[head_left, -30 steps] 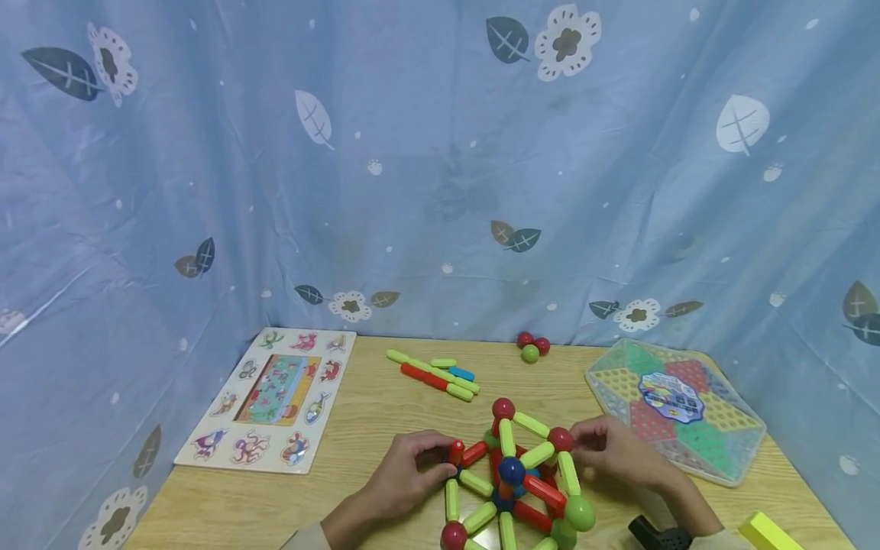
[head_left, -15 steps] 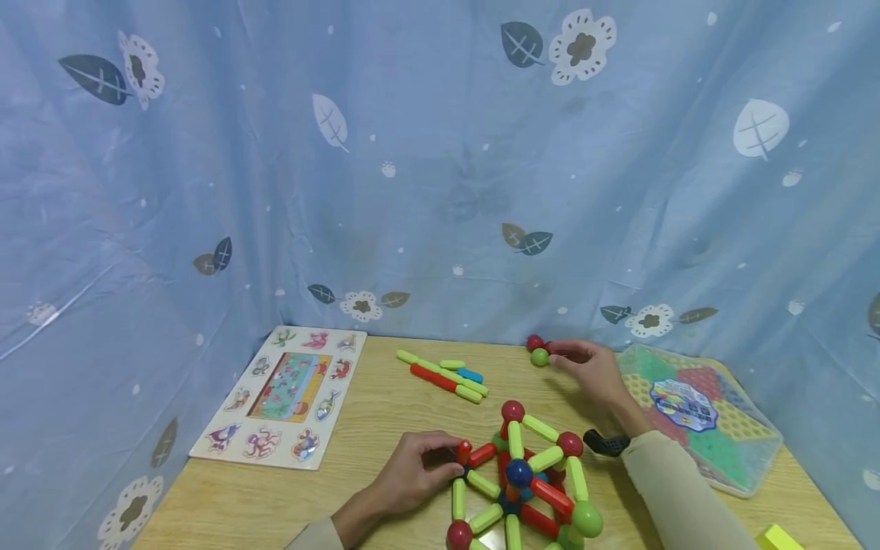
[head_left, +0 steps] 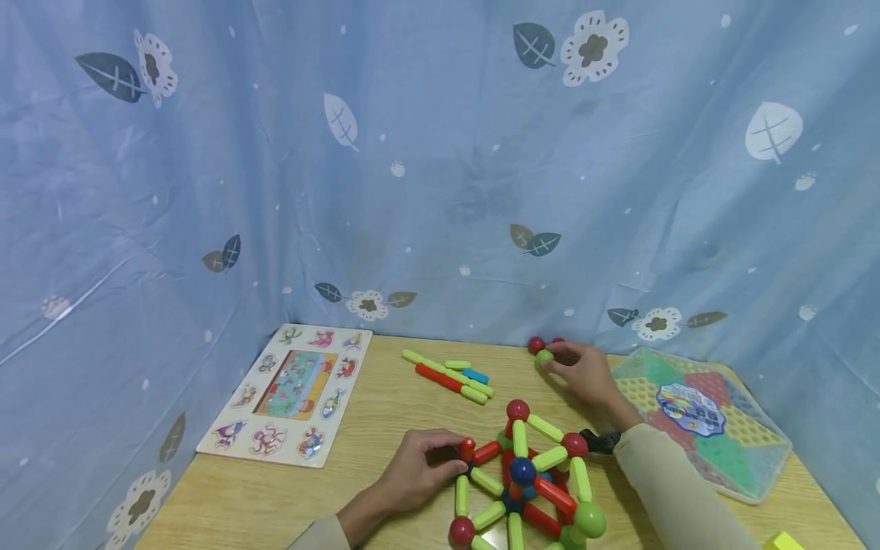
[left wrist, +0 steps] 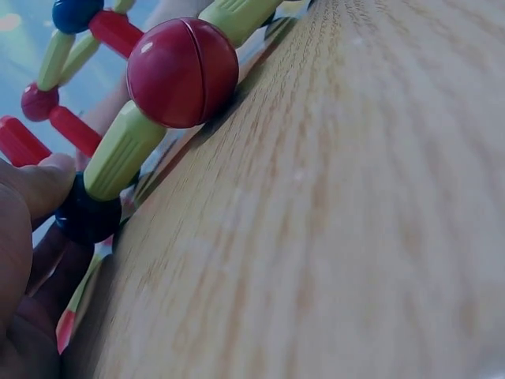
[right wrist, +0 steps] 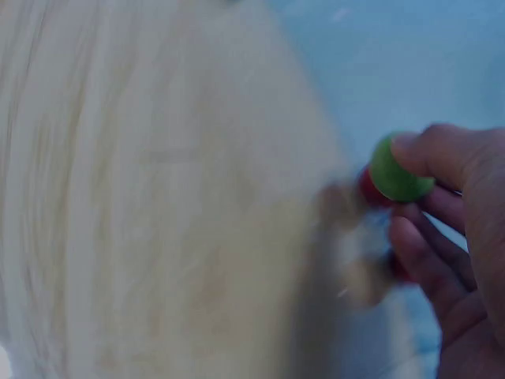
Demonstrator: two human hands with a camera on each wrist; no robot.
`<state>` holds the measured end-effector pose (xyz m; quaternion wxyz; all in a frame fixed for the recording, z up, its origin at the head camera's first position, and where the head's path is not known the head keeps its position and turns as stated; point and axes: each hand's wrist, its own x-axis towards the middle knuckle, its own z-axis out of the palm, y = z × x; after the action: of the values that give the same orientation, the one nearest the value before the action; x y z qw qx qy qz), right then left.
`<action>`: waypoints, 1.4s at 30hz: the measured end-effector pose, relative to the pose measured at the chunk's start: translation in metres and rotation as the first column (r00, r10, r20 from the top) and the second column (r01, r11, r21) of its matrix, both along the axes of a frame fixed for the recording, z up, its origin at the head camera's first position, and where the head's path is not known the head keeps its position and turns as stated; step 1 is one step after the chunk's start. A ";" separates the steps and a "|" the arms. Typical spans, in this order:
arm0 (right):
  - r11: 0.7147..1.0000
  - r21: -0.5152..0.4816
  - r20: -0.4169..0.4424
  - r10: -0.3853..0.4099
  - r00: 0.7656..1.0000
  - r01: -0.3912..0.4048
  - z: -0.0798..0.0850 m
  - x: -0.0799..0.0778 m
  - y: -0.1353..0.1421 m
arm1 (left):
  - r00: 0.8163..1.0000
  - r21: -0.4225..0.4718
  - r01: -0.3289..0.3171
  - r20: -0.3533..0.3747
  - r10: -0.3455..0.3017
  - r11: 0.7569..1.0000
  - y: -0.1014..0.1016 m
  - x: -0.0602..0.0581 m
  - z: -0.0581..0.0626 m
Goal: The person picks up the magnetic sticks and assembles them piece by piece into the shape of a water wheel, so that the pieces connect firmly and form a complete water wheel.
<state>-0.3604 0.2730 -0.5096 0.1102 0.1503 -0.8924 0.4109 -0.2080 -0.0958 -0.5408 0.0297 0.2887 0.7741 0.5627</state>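
Observation:
My left hand [head_left: 418, 472] pinches a dark blue ball [left wrist: 88, 213] at the left corner of a structure of magnetic rods and balls [head_left: 555, 496]. A red rod [head_left: 468, 449] stands up from that ball, and yellow-green rods lead off it to the rest. At the back of the table, my right hand [head_left: 584, 373] pinches a green ball [right wrist: 397, 174] between thumb and fingers. Two red balls sit just behind it; one red ball [head_left: 535, 345] shows to its left, the other is partly hidden by the hand.
Several loose yellow-green, red and blue rods [head_left: 440, 376] lie left of the balls. A sea-animal puzzle board [head_left: 227, 416] lies at the left, a clear-lidded Chinese checkers box [head_left: 745, 451] at the right. A yellow block [head_left: 782, 541] is at the near right edge. A curtain [head_left: 440, 191] hangs behind.
My right hand has left the structure's right side, reached to the back of the table and taken hold of the green ball. My left hand keeps its hold on the structure's corner.

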 end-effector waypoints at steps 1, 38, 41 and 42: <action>0.999 -0.022 0.030 0.026 0.999 -0.025 0.007 0.004 0.000 | 1.000 -0.001 -0.001 0.004 0.001 1.000 0.000 0.000 0.000; 0.700 0.182 0.219 0.656 0.722 -0.691 0.123 0.113 -0.104 | 0.996 0.146 0.060 -0.076 -0.049 0.988 0.001 0.001 -0.005; 0.751 0.160 0.154 0.622 0.768 -0.641 0.131 0.112 -0.081 | 0.997 0.130 0.063 -0.051 -0.057 0.990 0.001 0.000 -0.005; 0.771 0.138 0.131 0.608 0.783 -0.621 0.132 0.112 -0.071 | 0.998 0.122 0.063 -0.031 -0.060 0.991 0.001 0.000 -0.004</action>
<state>-0.2487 0.2016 -0.3780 -0.0791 0.4262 -0.8301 0.3507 -0.2081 -0.0950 -0.5451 0.0186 0.3215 0.7290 0.6040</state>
